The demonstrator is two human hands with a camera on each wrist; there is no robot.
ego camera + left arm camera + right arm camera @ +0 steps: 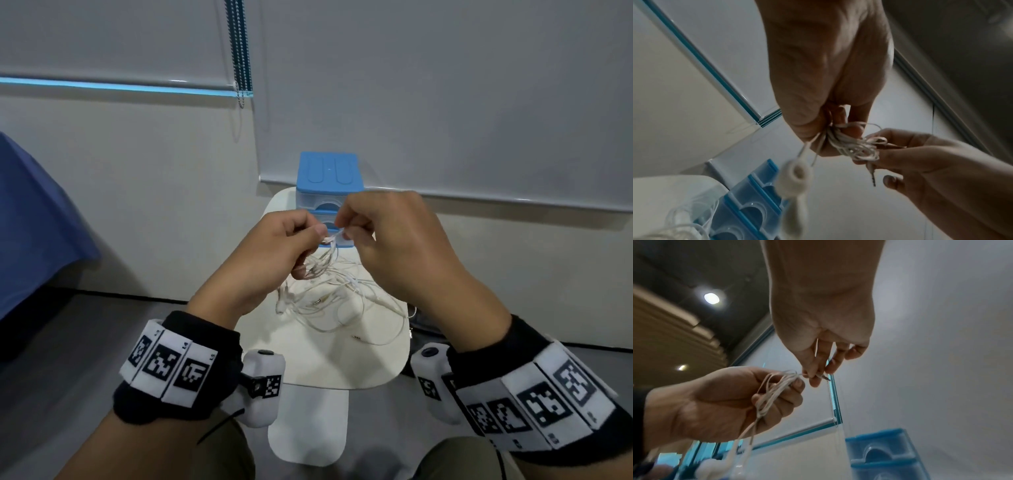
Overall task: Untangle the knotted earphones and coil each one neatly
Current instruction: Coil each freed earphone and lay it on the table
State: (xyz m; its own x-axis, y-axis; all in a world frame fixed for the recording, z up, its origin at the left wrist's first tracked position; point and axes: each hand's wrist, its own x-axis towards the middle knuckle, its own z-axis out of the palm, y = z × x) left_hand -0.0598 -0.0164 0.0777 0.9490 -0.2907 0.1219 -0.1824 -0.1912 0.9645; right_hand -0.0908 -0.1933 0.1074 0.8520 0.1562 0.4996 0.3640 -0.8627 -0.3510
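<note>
Here, a pale wall point(445, 85) with grey roller blinds fills the background, a beaded blind chain point(239, 51) hanging down it. Below stands a small white table point(342, 363), and at its far edge sits a blue drawer unit point(327, 178) with clear drawers.

Both hands are raised above the table, close together in front of the drawer unit. The left hand point(274, 253) has its fingers curled round a coiled bundle of white earphone cord point(774, 389); several loops pass across its palm and over the fingers, and two earbuds point(795, 177) dangle below it on short lengths of cord. The right hand point(387, 240) pinches the cord's plug end point(823, 377) between thumb and fingertips, right next to the left hand's fingertips. The metal jack tip pokes out past the pinch in the right wrist view.

On the table under the hands lies a loose tangle of more white earphones point(335, 294), their thin cords crossing one another in wide loops. At least two metal plugs show among them, one near the middle and one toward the near side. How many sets lie in the tangle cannot be told.

Both wrists wear black bands point(178, 366) with black-and-white square markers.
</note>
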